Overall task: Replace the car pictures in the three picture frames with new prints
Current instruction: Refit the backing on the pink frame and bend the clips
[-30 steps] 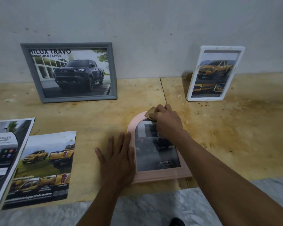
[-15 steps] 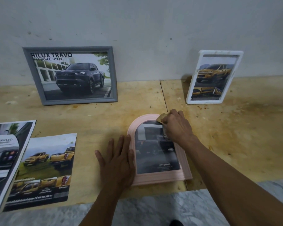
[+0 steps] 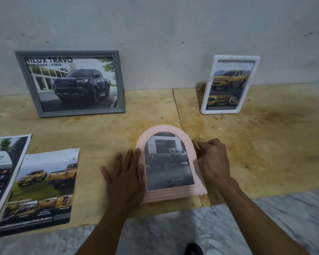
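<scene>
A pink arched frame (image 3: 170, 195) lies flat on the wooden board, holding a dark truck picture. My left hand (image 3: 125, 173) lies flat with straight fingers against the frame's left edge. At the frame's right edge my right hand (image 3: 213, 161) grips a small tan cloth (image 3: 197, 142). A grey frame (image 3: 121, 78) with a dark truck print leans on the wall at the back left. A white frame (image 3: 206, 100) with a yellow truck print leans at the back right.
Two loose prints lie at the left: a yellow-truck sheet (image 3: 42, 184) and a partly cut-off sheet (image 3: 6, 166). The wooden board (image 3: 265, 144) ends at its front edge over a marble floor (image 3: 265, 218). The grey wall stands close behind the frames.
My right hand with the cloth has slid from the top of the pink frame down to its right side. My left hand has stayed against the left edge.
</scene>
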`<action>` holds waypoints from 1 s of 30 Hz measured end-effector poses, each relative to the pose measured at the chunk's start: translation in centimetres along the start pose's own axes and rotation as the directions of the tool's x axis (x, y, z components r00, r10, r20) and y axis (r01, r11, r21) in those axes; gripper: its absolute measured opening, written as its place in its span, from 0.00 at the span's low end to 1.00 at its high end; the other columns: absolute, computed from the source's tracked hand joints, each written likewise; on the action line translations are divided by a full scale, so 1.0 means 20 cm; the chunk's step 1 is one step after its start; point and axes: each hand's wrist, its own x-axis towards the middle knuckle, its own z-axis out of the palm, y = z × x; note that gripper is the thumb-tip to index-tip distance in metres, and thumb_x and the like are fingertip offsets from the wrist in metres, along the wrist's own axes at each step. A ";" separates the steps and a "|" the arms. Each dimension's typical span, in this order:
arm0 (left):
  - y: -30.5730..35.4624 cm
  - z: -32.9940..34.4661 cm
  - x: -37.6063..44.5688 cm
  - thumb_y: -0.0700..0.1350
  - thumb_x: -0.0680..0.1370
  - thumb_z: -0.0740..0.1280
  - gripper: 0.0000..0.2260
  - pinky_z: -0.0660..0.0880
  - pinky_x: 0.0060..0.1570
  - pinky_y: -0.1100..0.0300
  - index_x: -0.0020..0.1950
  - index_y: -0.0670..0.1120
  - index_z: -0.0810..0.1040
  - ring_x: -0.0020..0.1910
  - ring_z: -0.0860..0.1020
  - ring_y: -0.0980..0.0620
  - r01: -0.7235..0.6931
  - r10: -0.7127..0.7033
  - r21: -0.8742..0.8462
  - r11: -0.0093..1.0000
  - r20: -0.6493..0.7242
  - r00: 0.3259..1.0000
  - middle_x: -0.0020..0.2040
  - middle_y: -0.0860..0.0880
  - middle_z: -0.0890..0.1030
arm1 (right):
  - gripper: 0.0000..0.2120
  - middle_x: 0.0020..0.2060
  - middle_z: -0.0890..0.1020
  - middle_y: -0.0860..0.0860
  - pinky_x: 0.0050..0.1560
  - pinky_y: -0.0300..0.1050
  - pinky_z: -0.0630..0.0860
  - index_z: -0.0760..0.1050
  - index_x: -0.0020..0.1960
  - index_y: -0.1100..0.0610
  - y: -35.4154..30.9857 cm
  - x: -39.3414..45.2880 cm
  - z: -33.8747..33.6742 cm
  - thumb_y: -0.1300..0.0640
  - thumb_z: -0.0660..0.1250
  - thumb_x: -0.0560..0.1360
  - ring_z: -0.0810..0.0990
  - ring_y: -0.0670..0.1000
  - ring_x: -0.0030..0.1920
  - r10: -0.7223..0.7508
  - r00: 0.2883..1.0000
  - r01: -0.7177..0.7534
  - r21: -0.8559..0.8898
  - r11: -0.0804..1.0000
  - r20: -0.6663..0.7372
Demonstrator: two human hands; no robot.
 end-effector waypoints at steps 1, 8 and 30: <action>0.00 0.00 0.00 0.59 0.80 0.37 0.25 0.37 0.72 0.33 0.78 0.64 0.40 0.79 0.40 0.54 -0.002 0.002 -0.009 1.000 -0.001 1.000 0.80 0.62 0.45 | 0.21 0.57 0.72 0.56 0.51 0.52 0.74 0.74 0.67 0.57 0.04 -0.02 -0.01 0.66 0.62 0.76 0.67 0.57 0.58 0.037 0.999 -0.037 0.002 0.999 -0.024; 0.01 -0.03 0.00 0.59 0.82 0.39 0.24 0.36 0.71 0.31 0.79 0.62 0.41 0.79 0.37 0.52 -0.026 0.026 -0.007 1.000 0.024 0.999 0.80 0.59 0.44 | 0.16 0.59 0.71 0.55 0.46 0.49 0.73 0.74 0.62 0.55 0.16 -0.05 -0.01 0.62 0.60 0.75 0.65 0.57 0.58 0.090 0.995 -0.098 -0.261 0.960 -0.045; 0.25 -0.16 0.00 0.43 0.80 0.60 0.17 0.75 0.58 0.46 0.69 0.48 0.73 0.56 0.75 0.42 0.282 -0.364 -0.665 0.692 0.015 0.931 0.61 0.45 0.78 | 0.11 0.45 0.79 0.56 0.40 0.48 0.76 0.77 0.52 0.57 0.00 -0.20 0.13 0.59 0.62 0.71 0.78 0.58 0.45 0.185 0.968 -0.236 0.364 0.901 0.169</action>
